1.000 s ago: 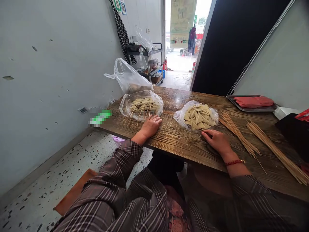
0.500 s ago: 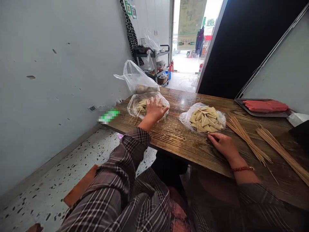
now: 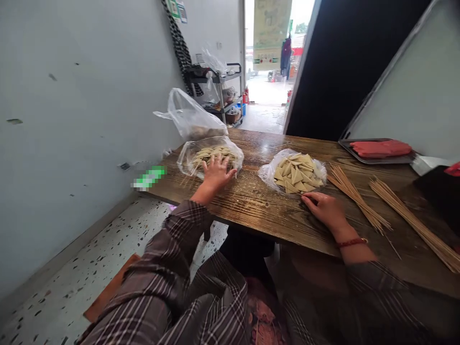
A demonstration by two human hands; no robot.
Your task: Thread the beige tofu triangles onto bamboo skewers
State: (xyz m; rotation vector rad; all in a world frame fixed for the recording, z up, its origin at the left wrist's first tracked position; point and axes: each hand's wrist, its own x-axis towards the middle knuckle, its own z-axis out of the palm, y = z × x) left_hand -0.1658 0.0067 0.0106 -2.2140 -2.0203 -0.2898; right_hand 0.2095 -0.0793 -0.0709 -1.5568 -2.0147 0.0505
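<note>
My left hand (image 3: 216, 173) lies palm down with spread fingers over the near side of an opened clear plastic bag (image 3: 184, 160). Inside the bag are thin tan triangular pieces (image 3: 210, 152), some with sticks showing. My right hand (image 3: 327, 208) rests on the table, its thumb and index finger pinched together just below a second plastic bag (image 3: 268, 171). Whatever the pinch holds is hidden or too small to make out. A heap of folded tan triangles (image 3: 298, 173) fills that second bag.
Two bundles of wooden skewers, a nearer one (image 3: 359, 201) and a farther one (image 3: 413, 223), lie right of my right hand on the wooden table (image 3: 258, 211). Behind them is a tray (image 3: 347, 143) with pink-red items (image 3: 381, 148). Another plastic bag (image 3: 194, 112) stands at the back left.
My left hand has drawn back slightly toward me, uncovering more of the pieces in the left bag. My right hand stays beside the other bag. The camera has turned a little to the right.
</note>
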